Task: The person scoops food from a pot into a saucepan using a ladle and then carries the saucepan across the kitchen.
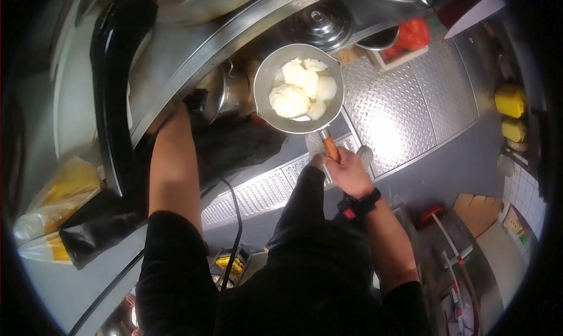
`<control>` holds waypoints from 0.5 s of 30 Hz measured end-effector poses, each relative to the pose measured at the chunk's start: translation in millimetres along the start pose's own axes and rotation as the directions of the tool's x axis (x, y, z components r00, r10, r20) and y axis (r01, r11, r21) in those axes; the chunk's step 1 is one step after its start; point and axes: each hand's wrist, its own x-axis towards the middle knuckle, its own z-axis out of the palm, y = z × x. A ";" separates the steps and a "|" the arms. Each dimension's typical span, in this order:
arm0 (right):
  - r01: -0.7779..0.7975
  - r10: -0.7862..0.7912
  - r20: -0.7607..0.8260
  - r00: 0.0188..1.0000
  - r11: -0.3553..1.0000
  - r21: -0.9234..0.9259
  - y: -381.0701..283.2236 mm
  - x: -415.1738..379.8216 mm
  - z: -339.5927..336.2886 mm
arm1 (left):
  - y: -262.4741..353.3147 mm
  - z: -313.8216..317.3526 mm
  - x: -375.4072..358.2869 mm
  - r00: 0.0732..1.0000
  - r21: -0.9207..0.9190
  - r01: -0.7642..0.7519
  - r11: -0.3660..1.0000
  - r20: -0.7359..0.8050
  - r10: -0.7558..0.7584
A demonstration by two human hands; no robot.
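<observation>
My right hand (350, 173) is wrapped round the orange-brown handle (331, 148) of a light metal saucepan (265, 75), held up over the floor beside the counter. Several pale, rounded pieces (291, 100) lie in the pan with some clear liquid. A black watch sits on my right wrist. My left arm reaches up under the metal counter edge (218, 29). The left hand itself is hidden under that edge, close to a shiny metal pot (230, 92).
Metal lids (317, 20) lie on the lower shelf. A white container with a red bag (413, 35) stands beyond the pan. Diamond-plate metal (393, 101) covers the floor at right. A black cable (237, 213) hangs by my left arm. Yellow containers (510, 100) are far right.
</observation>
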 end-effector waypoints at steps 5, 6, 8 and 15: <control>0.035 -0.036 -0.021 0.999 0.999 -0.027 8.5 4.3 2.1 | -11.2 5.9 -1.6 0.999 0.043 -0.024 0.999 0.045 0.022; 0.025 -0.026 -0.010 1.000 0.999 -0.027 9.2 5.8 2.7 | -14.6 7.4 -2.3 0.998 0.049 -0.027 0.998 0.052 0.024; 0.101 -0.103 -0.031 0.994 0.993 -0.059 22.7 14.4 4.0 | -21.7 10.7 -2.2 0.997 0.071 -0.035 0.997 0.068 0.030; 0.043 -0.043 -0.016 0.999 0.998 -0.046 9.8 11.2 2.2 | -42.1 22.7 2.2 0.992 0.130 -0.057 0.990 0.120 0.041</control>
